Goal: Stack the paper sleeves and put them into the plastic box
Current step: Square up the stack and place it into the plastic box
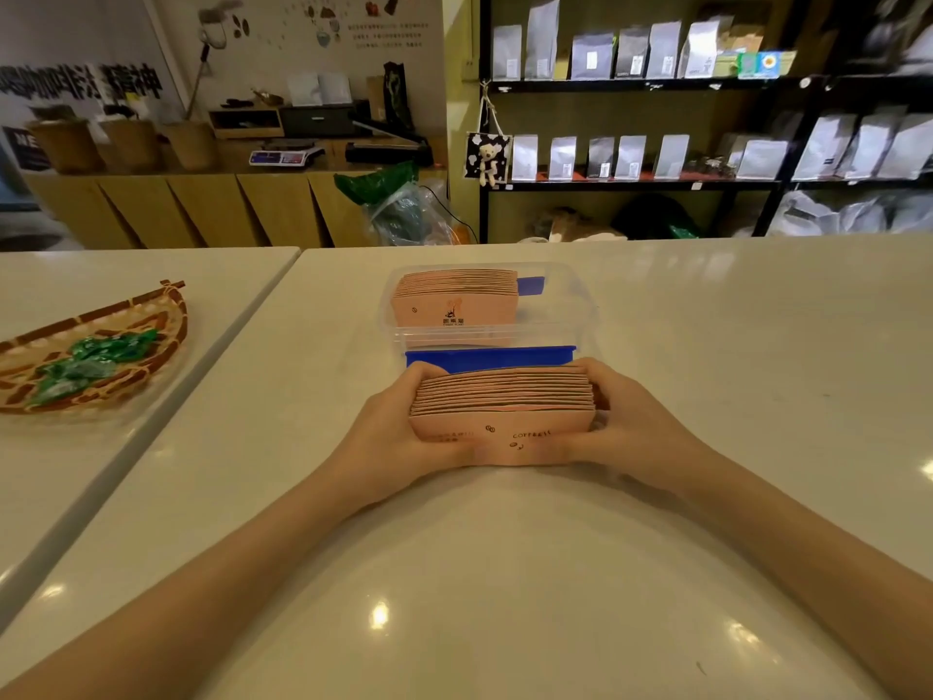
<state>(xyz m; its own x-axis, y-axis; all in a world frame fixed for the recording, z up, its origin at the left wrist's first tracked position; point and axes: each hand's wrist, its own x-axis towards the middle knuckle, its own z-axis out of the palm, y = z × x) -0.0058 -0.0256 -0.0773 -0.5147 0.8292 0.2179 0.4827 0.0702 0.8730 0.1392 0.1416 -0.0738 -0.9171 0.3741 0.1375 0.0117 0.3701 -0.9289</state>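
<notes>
A thick stack of pink paper sleeves (pixel 502 411) stands on its edge on the white table, just in front of the clear plastic box (pixel 565 315). My left hand (pixel 399 437) grips the stack's left end and my right hand (pixel 626 421) grips its right end, fingers curled behind it. Another stack of pink sleeves (pixel 454 303) stands upright inside the left part of the box. The box has blue clips, one along its near side (pixel 489 357) and one at the far side (pixel 530 285).
A woven bamboo tray (pixel 101 356) with green wrapped sweets lies on the adjoining table at the left. A seam (pixel 242 320) separates the two white tables. Black shelves with pouches stand behind at the right, a wooden counter at the back left.
</notes>
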